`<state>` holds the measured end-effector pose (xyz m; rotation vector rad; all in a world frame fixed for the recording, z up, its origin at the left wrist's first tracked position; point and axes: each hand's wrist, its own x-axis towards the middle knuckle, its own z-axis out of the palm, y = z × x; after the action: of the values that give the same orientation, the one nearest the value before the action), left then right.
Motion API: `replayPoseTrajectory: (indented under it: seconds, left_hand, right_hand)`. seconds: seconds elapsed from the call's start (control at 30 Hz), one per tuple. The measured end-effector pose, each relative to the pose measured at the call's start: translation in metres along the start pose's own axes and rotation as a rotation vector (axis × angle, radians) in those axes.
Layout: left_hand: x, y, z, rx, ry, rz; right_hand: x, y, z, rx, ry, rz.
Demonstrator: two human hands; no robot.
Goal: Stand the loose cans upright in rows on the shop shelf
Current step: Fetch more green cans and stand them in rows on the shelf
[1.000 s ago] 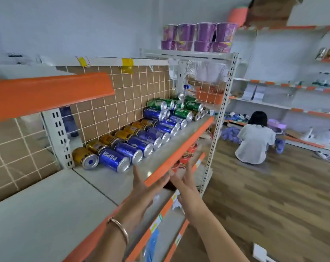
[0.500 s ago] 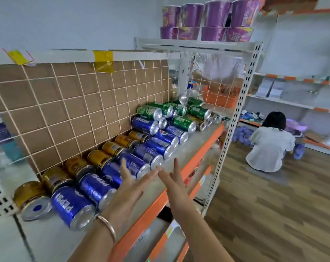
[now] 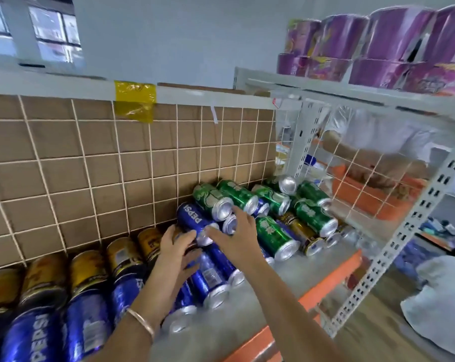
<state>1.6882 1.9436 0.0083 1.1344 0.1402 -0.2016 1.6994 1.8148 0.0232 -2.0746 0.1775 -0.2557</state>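
Several cans lie on their sides on the grey shelf: gold cans along the tiled back, blue Pepsi cans in front of them, green cans piled at the right end. One blue Pepsi can lies on top of the pile. My left hand rests on the cans just below it, fingers spread. My right hand reaches over to that can's silver end, fingers apart and touching it. Neither hand has closed around a can.
A brown tiled panel backs the shelf. A white wire grid and perforated upright close the right end. Purple cups stand on the shelf above. The shelf has an orange front edge. A person in white is partly visible at right.
The view has moved closer to the shelf. Both hands have gone forward from the shelf's front edge onto the pile, reaching the top blue Pepsi can.
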Motion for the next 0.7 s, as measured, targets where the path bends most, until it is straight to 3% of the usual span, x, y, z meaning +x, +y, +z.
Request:
replayPoseTrajectory:
  seconds: [0.17,0.33,0.5,0.6,0.7]
  left_hand:
    - [0.017,0.003,0.008,-0.03,0.06,-0.074]
    - [0.035,0.012,0.018,-0.044,0.165,-0.104]
    - [0.048,0.022,0.025,-0.083,0.238,-0.15]
    - [0.05,0.021,0.027,-0.113,0.21,-0.13]
    - [0.051,0.021,0.031,-0.158,0.147,-0.116]
  right_hand:
    - [0.044,0.001,-0.005,-0.015,-0.138,-0.024]
    - [0.071,0.007,0.0,-0.2,-0.169,-0.041]
    - [0.081,0.012,0.001,-0.256,-0.044,-0.065]
    - [0.085,0.015,0.003,0.026,0.034,0.054]
    - [0.074,0.006,0.0,0.681,-0.027,0.31]
